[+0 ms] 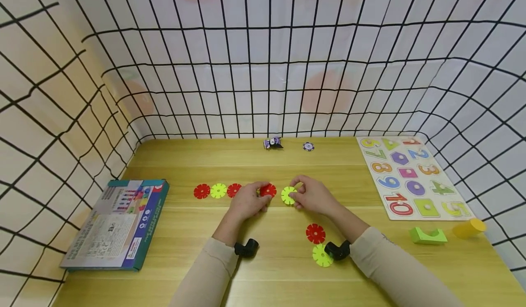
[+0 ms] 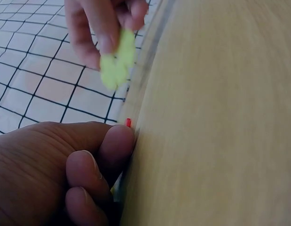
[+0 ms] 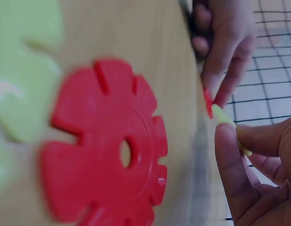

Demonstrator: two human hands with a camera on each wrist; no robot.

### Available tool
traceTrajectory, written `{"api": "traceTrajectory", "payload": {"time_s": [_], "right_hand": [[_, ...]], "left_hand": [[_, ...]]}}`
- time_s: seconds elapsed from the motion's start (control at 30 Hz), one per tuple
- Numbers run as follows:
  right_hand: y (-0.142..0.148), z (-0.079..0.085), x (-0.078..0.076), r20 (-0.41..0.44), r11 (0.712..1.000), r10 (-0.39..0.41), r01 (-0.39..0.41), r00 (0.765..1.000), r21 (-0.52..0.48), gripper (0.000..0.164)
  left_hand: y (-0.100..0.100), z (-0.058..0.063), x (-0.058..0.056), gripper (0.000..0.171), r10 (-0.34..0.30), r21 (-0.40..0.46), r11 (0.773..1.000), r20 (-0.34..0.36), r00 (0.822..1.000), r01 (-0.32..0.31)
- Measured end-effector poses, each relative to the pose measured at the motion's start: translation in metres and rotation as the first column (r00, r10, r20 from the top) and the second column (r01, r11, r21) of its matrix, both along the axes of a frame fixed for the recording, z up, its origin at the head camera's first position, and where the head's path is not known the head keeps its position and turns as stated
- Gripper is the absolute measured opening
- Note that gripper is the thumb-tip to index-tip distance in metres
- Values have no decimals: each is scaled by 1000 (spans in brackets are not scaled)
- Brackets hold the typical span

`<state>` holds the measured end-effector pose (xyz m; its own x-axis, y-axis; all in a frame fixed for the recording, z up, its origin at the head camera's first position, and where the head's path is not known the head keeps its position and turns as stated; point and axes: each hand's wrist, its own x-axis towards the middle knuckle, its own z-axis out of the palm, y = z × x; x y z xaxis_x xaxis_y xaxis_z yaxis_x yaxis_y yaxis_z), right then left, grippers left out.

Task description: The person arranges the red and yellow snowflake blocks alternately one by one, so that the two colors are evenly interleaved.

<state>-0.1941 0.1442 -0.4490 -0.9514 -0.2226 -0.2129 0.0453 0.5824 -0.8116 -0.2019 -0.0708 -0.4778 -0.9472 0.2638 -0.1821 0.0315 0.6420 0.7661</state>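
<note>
My left hand (image 1: 246, 202) pinches a red notched disc (image 1: 269, 190) between thumb and index finger, at the right end of a row. That row holds a red disc (image 1: 202, 191), a yellow-green disc (image 1: 218, 190) and another red disc (image 1: 234, 189), with a further yellow-green bit partly hidden by the hand. Just to the right, my right hand (image 1: 315, 197) pinches a yellow-green notched disc (image 1: 288, 195). In the right wrist view this disc (image 3: 223, 115) is tilted edge-on, close to the red disc's edge (image 3: 208, 101); whether they touch I cannot tell.
Near the right forearm lie a loose red disc (image 1: 315, 233) and a yellow-green disc (image 1: 322, 256). A box (image 1: 119, 224) is at left. A number puzzle board (image 1: 394, 202), green block (image 1: 427, 236) and yellow cylinder (image 1: 469, 228) are at right. A small figure (image 1: 273, 143) and chip (image 1: 308, 146) lie at the back.
</note>
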Motion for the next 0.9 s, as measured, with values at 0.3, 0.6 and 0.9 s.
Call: {"api": "traceTrajectory", "payload": {"time_s": [0.3, 0.6, 0.9], "right_hand": [[-10, -5, -30, 34, 989, 58, -62, 998, 134, 18], [-10, -7, -38, 21, 963, 91, -93, 996, 252, 21], [7, -11, -32, 90, 998, 60, -61, 994, -1, 27]], "left_hand": [[1, -1, 0, 46, 3, 11, 1000, -2, 1000, -2], [0, 2, -1, 46, 5, 15, 1000, 19, 1000, -5], [-1, 0, 0, 48, 11, 35, 999, 36, 999, -13]]}}
